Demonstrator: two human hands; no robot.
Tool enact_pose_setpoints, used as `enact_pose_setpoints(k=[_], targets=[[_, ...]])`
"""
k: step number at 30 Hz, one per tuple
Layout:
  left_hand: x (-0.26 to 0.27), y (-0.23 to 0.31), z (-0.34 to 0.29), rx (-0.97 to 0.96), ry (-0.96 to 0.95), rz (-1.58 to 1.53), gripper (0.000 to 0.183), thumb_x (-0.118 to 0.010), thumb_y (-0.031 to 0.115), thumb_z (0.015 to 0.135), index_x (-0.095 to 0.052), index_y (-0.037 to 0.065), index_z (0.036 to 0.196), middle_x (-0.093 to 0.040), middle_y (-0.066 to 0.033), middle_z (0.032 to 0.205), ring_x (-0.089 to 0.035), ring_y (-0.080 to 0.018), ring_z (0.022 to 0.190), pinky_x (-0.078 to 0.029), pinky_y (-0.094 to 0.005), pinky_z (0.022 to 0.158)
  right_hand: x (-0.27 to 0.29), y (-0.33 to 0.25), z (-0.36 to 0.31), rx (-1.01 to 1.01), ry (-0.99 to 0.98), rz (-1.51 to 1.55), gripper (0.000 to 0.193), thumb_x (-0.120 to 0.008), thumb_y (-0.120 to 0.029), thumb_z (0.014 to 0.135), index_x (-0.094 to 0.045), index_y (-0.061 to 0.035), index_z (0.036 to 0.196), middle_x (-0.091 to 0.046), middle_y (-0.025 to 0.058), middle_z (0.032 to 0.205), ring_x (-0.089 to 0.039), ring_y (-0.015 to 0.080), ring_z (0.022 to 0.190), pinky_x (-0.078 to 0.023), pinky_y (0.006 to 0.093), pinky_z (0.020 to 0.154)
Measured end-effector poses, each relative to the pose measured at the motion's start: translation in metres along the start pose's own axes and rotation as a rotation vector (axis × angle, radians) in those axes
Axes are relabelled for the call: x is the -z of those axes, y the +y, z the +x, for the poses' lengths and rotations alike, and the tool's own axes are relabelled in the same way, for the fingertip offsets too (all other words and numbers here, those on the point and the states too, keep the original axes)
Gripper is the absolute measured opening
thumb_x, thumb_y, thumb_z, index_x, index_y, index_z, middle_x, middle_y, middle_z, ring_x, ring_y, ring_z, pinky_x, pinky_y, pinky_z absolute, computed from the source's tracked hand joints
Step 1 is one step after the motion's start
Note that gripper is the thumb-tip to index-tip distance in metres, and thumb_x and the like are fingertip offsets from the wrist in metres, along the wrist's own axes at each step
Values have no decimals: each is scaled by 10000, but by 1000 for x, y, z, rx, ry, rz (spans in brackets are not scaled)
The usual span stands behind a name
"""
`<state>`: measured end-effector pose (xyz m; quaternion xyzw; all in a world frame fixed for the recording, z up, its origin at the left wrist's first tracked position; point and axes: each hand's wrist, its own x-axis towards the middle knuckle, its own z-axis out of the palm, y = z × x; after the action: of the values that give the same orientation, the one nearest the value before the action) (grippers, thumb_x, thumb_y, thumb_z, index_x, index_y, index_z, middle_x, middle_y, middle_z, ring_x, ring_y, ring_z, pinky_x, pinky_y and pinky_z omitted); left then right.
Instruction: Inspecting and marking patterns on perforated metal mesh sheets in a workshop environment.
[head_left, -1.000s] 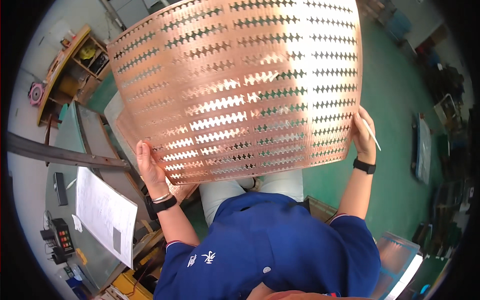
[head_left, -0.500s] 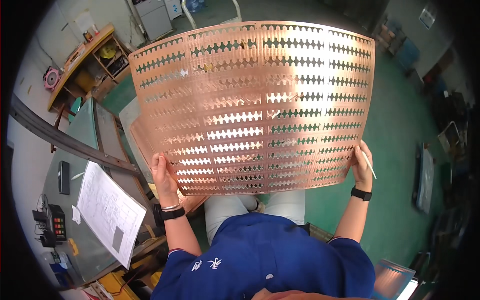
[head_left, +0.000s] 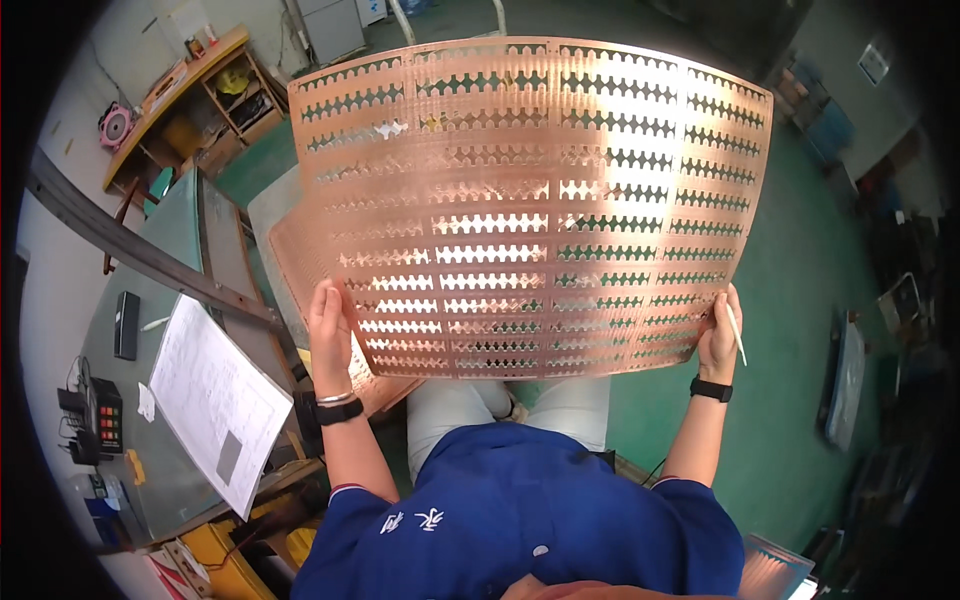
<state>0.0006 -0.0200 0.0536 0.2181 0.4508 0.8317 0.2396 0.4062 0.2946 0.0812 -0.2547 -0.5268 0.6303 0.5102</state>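
A large, slightly bowed copper sheet (head_left: 500, 175), cut through with rows of toothed slots, is held up before me. My left hand (head_left: 330, 335) grips its lower left edge, the fingers pointing up along the side. At the lower right edge my right hand (head_left: 717, 335) pinches the sheet, and a thin white pen-like stick (head_left: 736, 334) is tucked in the same fingers. Behind the left side of the sheet, more copper sheet (head_left: 293, 258) shows, resting on a grey surface; most of it is hidden.
To the left stands a glass-topped table (head_left: 165, 350) with a printed paper sheet (head_left: 222, 400), a black case (head_left: 126, 325) and a dark device with lit buttons (head_left: 103, 418). A curved metal bar (head_left: 140, 250) crosses above it. Green floor (head_left: 790, 400) lies to the right.
The copper sheet and the background have shifted somewhat right in view. The sheet's lower edge sits slightly higher. Both hands keep their hold, and the white stick stays in the right.
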Motion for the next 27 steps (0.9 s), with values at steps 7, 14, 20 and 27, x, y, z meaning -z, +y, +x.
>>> enact_pose_setpoints(k=[7, 14, 20, 27], targets=[[-16, 14, 20, 101, -46, 114, 307, -476, 336, 957, -540, 50, 1050, -618, -17, 921, -574, -84, 867, -463, -236, 774, -8, -9, 3, -5, -26, -30, 298, -515, -192, 935, -522, 17, 1147, -606, 79, 1068, -577, 137, 963, -454, 272, 853], [-32, -9, 14, 6, 252, 62, 188, -550, 274, 928, -596, 101, 869, -603, 20, 827, -561, -74, 723, -458, -206, 623, -9, -22, 4, -12, -46, -158, 340, -519, -194, 928, -524, 37, 1178, -629, 62, 1005, -588, 107, 891, -462, 239, 788], [-27, -10, 5, -40, 220, 65, 198, -557, 292, 921, -584, 109, 849, -593, 30, 799, -565, -65, 695, -453, -201, 584, -30, -45, -3, 96, 146, -407, 482, -447, -300, 959, -376, 14, 1316, -538, 158, 1226, -522, 234, 1132, -386, 342, 975], [-50, -1, 1, -39, 258, 92, 223, -549, 322, 920, -569, 119, 830, -580, 27, 763, -559, -62, 617, -442, -194, 485, -68, -55, -10, 672, 204, -685, 571, -299, -427, 981, -230, -6, 1361, -540, 222, 1173, -548, 293, 1076, -413, 401, 957]])
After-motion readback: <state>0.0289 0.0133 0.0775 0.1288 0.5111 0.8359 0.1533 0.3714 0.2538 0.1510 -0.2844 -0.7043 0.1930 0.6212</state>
